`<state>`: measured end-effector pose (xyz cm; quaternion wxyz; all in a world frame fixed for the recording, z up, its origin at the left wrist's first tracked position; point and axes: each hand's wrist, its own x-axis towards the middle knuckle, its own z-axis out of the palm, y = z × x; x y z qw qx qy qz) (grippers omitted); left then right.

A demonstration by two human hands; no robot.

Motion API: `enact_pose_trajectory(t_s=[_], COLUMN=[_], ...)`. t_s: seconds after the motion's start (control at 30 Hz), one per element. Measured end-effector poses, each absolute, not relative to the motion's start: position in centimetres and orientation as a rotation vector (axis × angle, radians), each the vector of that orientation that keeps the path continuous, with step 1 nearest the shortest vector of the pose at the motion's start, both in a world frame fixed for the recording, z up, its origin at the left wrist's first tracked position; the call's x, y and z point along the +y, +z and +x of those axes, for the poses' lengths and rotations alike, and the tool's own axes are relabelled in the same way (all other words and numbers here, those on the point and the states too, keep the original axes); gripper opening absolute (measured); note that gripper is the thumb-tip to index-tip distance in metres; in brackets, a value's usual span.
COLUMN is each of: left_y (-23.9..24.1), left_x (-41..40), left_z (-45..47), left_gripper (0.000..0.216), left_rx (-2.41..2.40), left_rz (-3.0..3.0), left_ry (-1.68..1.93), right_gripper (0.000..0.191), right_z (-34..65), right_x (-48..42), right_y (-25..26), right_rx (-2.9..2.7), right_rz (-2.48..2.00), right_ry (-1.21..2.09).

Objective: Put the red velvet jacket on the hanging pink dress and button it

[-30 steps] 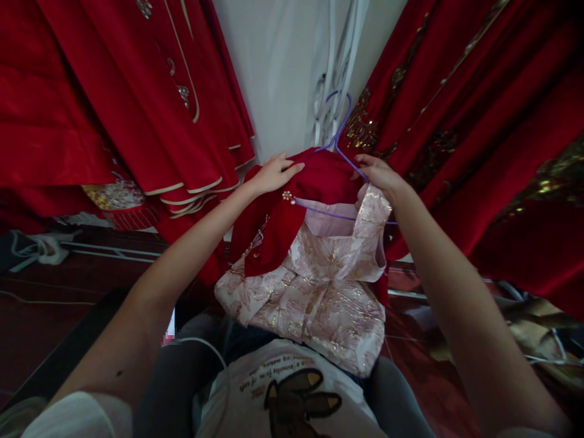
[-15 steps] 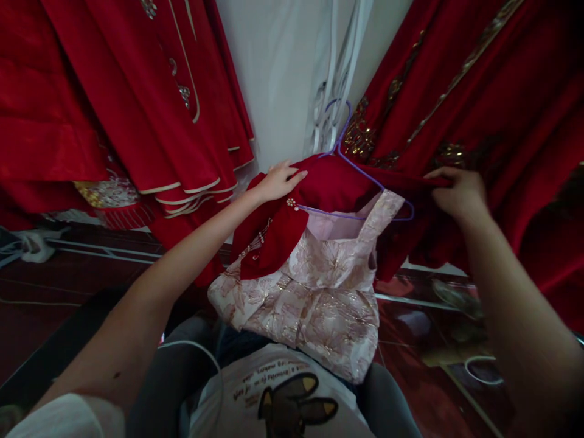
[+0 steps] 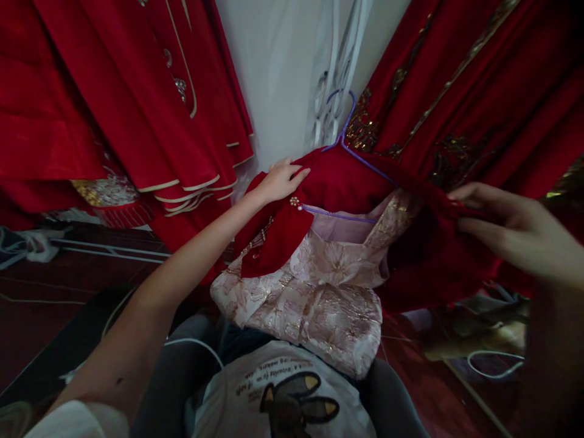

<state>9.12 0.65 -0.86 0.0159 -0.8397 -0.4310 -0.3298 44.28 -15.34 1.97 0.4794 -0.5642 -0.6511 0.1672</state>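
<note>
A purple wire hanger (image 3: 353, 155) carries a pink and gold brocade dress (image 3: 319, 292) with a red velvet jacket (image 3: 337, 182) draped over it. My left hand (image 3: 279, 179) rests on the jacket's left shoulder, fingers closed lightly over the cloth beside a pearl button (image 3: 294, 202). Off to the right, my right hand (image 3: 511, 228) pinches the jacket's right side and holds it pulled outward. The dress hangs down over my lap.
Red embroidered garments (image 3: 137, 103) hang at the left and more red gold-trimmed garments (image 3: 469, 91) at the right. A white wall with a white metal rack (image 3: 335, 79) stands behind. Cables (image 3: 493, 365) lie on the dark red floor.
My right hand has left the hanger's neck and moved right and toward me, drawing the red jacket's right side out over the hanger. My left hand has stayed on the left shoulder.
</note>
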Motion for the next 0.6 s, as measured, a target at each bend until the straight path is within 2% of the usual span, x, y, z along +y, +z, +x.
enact_pose_trajectory(t_s=[0.07, 0.17, 0.4, 0.5, 0.6], left_y=[-1.2, -1.7, -1.6, -2.6, -4.7], left_x=[0.2, -0.5, -1.0, -1.8, -4.1], left_z=[9.8, 10.9, 10.3, 10.3, 11.2], left_gripper=[0.041, 0.042, 0.033, 0.021, 0.022], left_rx=[-1.385, -1.453, -1.539, -1.516, -1.446], left_rz=[-2.552, -2.485, -2.397, -2.328, -2.204], left_ry=[-1.030, -0.987, -1.078, -1.244, -1.424], right_gripper=[0.022, 0.019, 0.024, 0.041, 0.065], right_z=[40.9, 35.5, 26.9, 27.5, 29.0], right_x=[-13.5, -10.3, -7.2, -7.3, -7.8], right_y=[0.8, -1.5, -6.5, -7.6, -8.1], right_rx=[-1.430, -1.374, -1.715, -1.687, -1.728], right_rz=[-1.261, -1.082, -0.771, -0.798, -0.831], right_ry=[0.621, 0.648, 0.824, 0.739, 0.512])
